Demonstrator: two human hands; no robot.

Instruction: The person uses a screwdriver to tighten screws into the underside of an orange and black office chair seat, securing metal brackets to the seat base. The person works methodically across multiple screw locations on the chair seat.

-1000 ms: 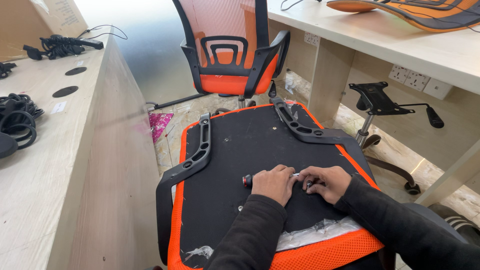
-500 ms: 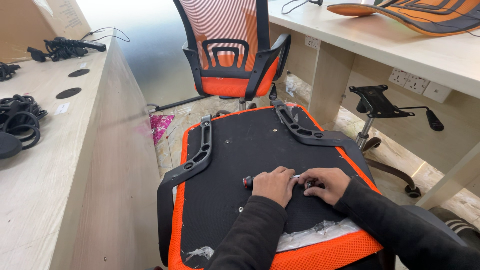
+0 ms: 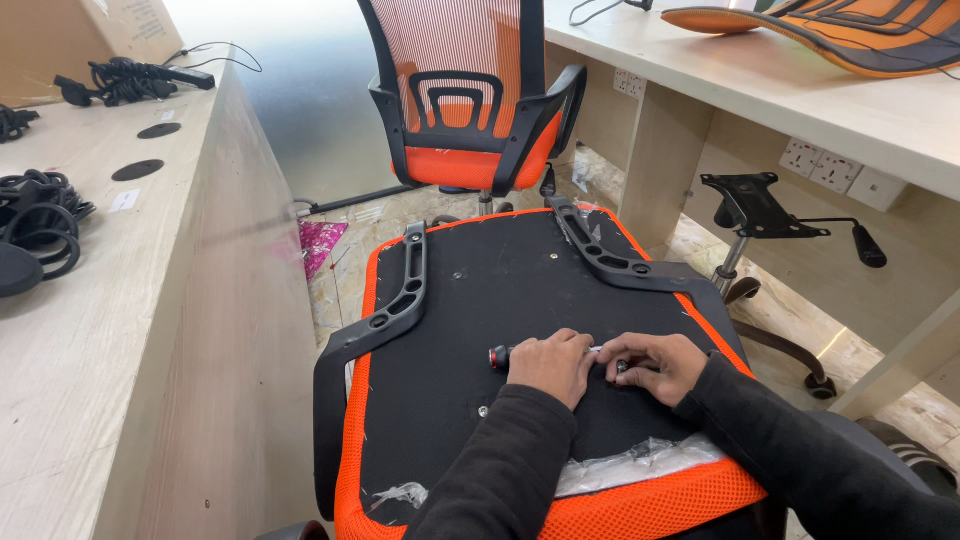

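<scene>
Black-handled screwdriver [image 3: 500,357], seemingly in left hand [image 3: 550,365]

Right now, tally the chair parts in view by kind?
Assembled orange mesh chair: 1
Upturned seat pad under left hand and right hand: 1
Black armrests: 2, one, one
Loose orange backrest on desk: 1
Chair base with tilt plate: 1
Total: 6

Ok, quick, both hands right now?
Left hand: closed around a black-and-red-handled screwdriver.
Right hand: fingers curled, pinching at the tool's tip on the upturned black seat underside; what it holds cannot be told.
</scene>
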